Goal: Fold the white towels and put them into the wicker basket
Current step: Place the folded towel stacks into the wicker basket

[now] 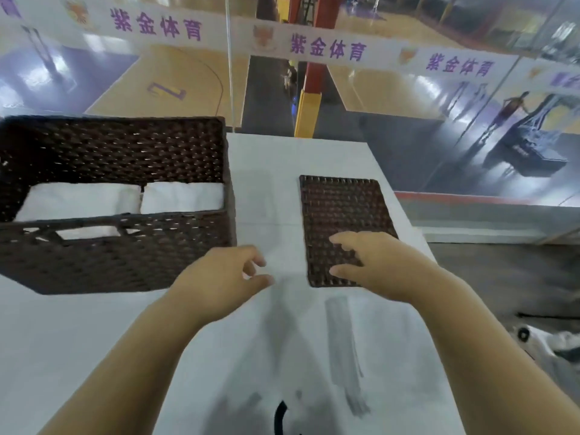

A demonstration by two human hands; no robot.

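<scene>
Two folded white towels [125,199], soft and light, lie side by side inside the wicker basket [119,265]; best lifted by their folded edges. Right of the basket, the left hand [226,277] hovers loosely curled, holding nothing, over the white surface [270,183]. The right hand [373,262] rests fingers on the flat wicker lid [339,202] with open surface between.

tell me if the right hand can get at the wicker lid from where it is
Probably yes: the right hand already hovers over the near end of the flat wicker lid, fingers loosely curled, nothing between them. The lid lies alone on the white table.
</scene>
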